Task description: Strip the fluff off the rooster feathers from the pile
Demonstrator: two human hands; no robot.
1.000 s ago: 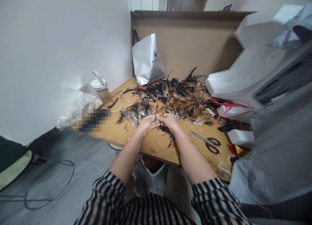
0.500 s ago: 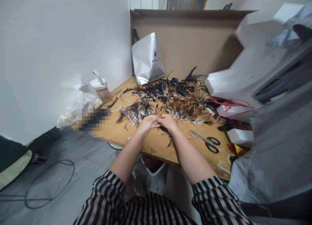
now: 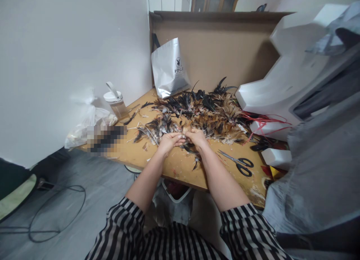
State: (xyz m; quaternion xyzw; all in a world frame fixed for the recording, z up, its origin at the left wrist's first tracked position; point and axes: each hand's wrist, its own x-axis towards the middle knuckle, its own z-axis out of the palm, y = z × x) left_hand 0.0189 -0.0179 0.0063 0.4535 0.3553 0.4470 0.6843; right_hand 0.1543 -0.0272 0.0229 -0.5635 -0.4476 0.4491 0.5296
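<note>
My left hand [image 3: 169, 143] and my right hand [image 3: 198, 138] meet over the near part of the table, fingertips pinched close together. Between them is a small bunch of feathers [image 3: 185, 131], mostly covered by the fingers. Dark feathers [image 3: 194, 155] lie under and beside my right hand. Just beyond both hands spreads a pile of brown and black feathers [image 3: 216, 125], with a darker row of feathers [image 3: 185, 104] behind it. To the right of my right hand lie scissors [image 3: 239, 163] with black handles, their blades slightly apart.
A drink bottle [image 3: 116, 104] and a clear plastic bag [image 3: 90, 125] stand at the left. A silver bag [image 3: 169, 70] leans at the back against a cardboard panel [image 3: 225, 50]. Red strings [image 3: 264, 121] and white foam [image 3: 261, 91] border the right side of the wooden table [image 3: 180, 166].
My right hand has shifted slightly and its fingers have lifted a little from my left fingertips. The left fingers look more extended. The feathers and scissors stay in place.
</note>
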